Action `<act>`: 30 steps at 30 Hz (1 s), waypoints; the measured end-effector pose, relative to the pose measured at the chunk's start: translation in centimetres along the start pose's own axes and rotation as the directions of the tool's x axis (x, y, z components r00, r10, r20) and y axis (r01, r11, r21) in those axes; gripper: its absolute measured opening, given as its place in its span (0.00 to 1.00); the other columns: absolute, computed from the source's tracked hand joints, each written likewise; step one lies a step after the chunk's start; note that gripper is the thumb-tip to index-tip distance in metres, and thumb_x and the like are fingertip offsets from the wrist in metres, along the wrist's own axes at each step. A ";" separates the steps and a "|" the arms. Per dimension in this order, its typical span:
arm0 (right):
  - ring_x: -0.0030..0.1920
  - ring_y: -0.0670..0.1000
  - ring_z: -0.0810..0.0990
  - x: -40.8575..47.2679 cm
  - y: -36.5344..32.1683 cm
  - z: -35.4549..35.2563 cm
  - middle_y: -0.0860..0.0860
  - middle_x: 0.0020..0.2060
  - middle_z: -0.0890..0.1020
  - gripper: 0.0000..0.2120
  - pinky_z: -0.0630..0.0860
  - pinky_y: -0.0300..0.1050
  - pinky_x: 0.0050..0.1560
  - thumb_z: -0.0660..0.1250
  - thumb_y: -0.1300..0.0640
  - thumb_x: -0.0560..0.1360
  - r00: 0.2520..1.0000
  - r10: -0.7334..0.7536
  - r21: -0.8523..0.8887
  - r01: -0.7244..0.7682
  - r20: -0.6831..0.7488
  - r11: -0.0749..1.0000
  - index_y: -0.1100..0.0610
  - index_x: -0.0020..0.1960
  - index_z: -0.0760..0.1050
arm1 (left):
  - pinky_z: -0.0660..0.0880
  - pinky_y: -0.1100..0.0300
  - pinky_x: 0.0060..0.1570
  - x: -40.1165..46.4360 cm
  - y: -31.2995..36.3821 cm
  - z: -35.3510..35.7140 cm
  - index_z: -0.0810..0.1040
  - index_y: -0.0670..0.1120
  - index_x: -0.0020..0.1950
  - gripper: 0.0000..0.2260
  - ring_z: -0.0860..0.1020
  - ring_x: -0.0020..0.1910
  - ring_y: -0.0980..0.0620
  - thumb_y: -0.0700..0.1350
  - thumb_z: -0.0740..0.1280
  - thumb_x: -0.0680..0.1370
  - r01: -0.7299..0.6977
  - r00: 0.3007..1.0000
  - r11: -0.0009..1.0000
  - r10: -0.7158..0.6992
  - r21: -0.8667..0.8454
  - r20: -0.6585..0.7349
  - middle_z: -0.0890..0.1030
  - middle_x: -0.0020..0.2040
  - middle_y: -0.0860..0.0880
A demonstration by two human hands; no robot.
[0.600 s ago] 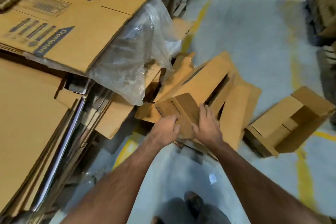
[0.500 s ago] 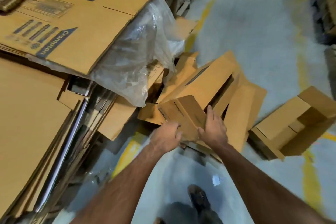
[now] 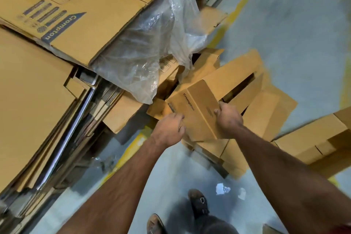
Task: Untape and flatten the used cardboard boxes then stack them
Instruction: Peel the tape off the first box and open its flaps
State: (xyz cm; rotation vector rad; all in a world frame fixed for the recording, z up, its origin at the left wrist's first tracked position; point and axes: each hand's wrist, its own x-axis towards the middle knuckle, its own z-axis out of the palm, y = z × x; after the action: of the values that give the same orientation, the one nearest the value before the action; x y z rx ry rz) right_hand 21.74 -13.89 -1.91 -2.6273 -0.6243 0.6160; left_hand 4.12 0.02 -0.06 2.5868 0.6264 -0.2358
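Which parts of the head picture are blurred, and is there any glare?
Head view: motion blur smears the floor and the far cardboard edges; the plastic sheet shows white glare; the small box between both hands stays fairly sharp; wide-angle bending at the borders.

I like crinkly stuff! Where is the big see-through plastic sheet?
In the head view, the plastic sheet drapes off the flattened cardboard stack upper left, hanging above the box both hands hold.

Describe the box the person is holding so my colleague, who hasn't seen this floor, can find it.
Start at the big stack of flattened cardboard on the left, with clear plastic sheeting draped over its edge. Just right of that plastic, above a heap of loose boxes on the grey floor, sits the small brown box. It alone is gripped by the left hand and right hand.
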 end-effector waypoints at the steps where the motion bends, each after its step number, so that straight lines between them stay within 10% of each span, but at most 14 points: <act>1: 0.46 0.53 0.79 0.2 -0.4 -0.9 0.53 0.47 0.81 0.11 0.76 0.48 0.42 0.59 0.53 0.83 0.999 -0.024 0.014 0.024 -0.035 1.000 0.54 0.60 0.76 | 0.74 0.50 0.61 0.4 1.0 -0.1 0.72 0.45 0.69 0.19 0.75 0.62 0.45 0.50 0.61 0.79 -0.017 1.000 1.000 0.017 0.001 -0.016 0.78 0.64 0.45; 13: 0.50 0.67 0.79 -2.0 -0.3 -23.8 0.63 0.49 0.81 0.09 0.74 0.55 0.45 0.60 0.53 0.81 0.760 -0.151 -0.163 0.060 -0.633 0.985 0.56 0.55 0.75 | 0.63 0.45 0.71 3.7 13.7 -1.4 0.57 0.48 0.77 0.27 0.59 0.74 0.40 0.53 0.60 0.80 -0.169 0.975 0.974 0.188 0.153 -0.117 0.61 0.75 0.41; 17: 0.49 0.67 0.79 -5.3 -1.2 -33.0 0.63 0.48 0.80 0.08 0.75 0.56 0.44 0.61 0.56 0.79 0.641 -0.231 -0.246 0.067 -0.732 0.967 0.54 0.55 0.75 | 0.52 0.38 0.74 3.1 18.5 -3.8 0.41 0.59 0.79 0.33 0.45 0.78 0.39 0.57 0.59 0.81 -0.238 0.908 0.935 0.310 0.261 -0.281 0.37 0.79 0.44; 23: 0.43 0.66 0.79 -11.6 -5.8 -41.5 0.61 0.43 0.80 0.07 0.75 0.55 0.39 0.62 0.58 0.76 0.363 -0.425 -0.372 0.209 -0.830 0.905 0.55 0.53 0.76 | 0.50 0.39 0.74 0.6 25.0 -9.8 0.38 0.63 0.77 0.34 0.45 0.77 0.37 0.56 0.59 0.81 -0.228 0.724 0.952 0.305 0.204 -0.618 0.30 0.77 0.45; 30: 0.44 0.62 0.78 -17.7 -13.6 -43.7 0.58 0.44 0.81 0.10 0.70 0.51 0.39 0.63 0.58 0.78 0.124 -0.621 -0.518 0.440 -0.774 0.734 0.53 0.58 0.78 | 0.44 0.39 0.75 -1.2 21.6 -16.1 0.35 0.57 0.79 0.41 0.35 0.77 0.37 0.51 0.63 0.78 -0.070 0.697 0.967 0.223 0.245 -0.681 0.24 0.74 0.43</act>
State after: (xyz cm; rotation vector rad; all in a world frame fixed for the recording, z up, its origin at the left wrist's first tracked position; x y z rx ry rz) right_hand 24.28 -22.12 46.42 -2.0360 -1.1124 -1.1922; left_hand 14.07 -9.78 23.01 2.8724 0.6549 0.8450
